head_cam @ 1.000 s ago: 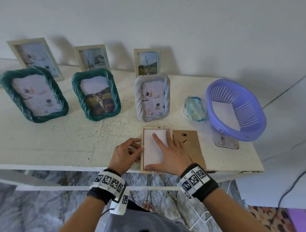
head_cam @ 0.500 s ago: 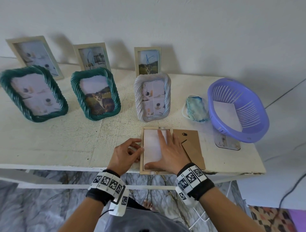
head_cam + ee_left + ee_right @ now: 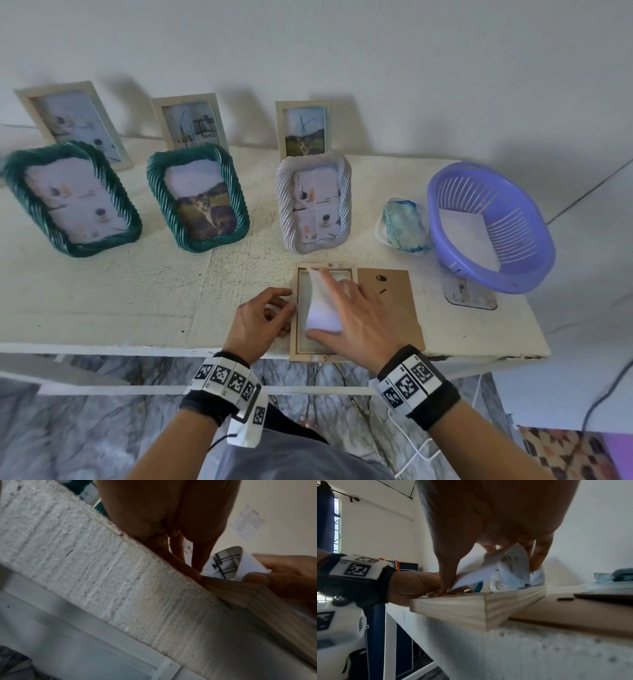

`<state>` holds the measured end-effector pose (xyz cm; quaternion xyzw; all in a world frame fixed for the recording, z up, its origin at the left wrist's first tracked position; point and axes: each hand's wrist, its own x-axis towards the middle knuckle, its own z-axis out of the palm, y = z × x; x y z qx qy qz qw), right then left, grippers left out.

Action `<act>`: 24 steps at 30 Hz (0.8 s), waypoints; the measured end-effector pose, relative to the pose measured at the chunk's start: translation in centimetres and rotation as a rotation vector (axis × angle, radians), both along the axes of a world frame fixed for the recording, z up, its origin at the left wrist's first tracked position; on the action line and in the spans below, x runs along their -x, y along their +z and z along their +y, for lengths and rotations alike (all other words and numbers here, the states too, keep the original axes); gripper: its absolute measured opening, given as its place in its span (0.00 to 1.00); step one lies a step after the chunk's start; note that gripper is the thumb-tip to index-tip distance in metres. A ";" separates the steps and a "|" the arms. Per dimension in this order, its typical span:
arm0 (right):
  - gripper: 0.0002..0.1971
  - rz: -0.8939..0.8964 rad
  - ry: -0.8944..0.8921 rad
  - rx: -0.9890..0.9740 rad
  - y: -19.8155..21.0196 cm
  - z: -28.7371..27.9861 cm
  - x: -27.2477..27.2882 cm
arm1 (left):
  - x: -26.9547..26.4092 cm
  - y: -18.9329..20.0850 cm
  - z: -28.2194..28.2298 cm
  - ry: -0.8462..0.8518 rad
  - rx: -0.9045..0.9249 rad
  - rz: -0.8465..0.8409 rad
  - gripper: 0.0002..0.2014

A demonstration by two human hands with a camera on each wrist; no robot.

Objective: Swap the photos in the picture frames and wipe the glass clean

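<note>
Head view:
- Right hand covers the right part of the photo and the right rail of the frame.
- The photo's printed side faces down, unseen.
- Basket hides most of a clear piece. The marks on that piece are too small to tell.
- White frame hides the foot of the back frame.

Right wrist view:
- The photo's print shows, but blurred, subject not legible.
- The fingertips sit behind the curl of the photo.

Left wrist view:
- Left hand is cut off at the top edge.
- The right hand is cut off at the right edge.
- The text on the wall sheet is too small to read.

Bent photo in face-dn frame
</note>
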<state>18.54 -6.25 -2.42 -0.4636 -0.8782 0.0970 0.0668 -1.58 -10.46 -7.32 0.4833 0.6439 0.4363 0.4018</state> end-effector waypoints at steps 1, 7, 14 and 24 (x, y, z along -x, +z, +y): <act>0.46 0.003 0.043 0.024 0.4 -0.1 -0.2 | 0.0 0.1 0.0 0.000 0.004 -0.003 0.10; 0.23 0.076 0.076 0.037 2.7 0.1 -1.6 | 0.0 0.2 0.0 0.012 0.012 -0.013 0.11; 0.20 0.412 -0.079 0.183 2.9 0.6 -4.7 | 0.2 0.0 -0.1 0.000 0.026 -0.025 0.11; 0.19 0.825 -0.479 0.532 1.4 0.1 -9.2 | 0.7 0.4 0.2 -0.033 0.063 -0.072 0.10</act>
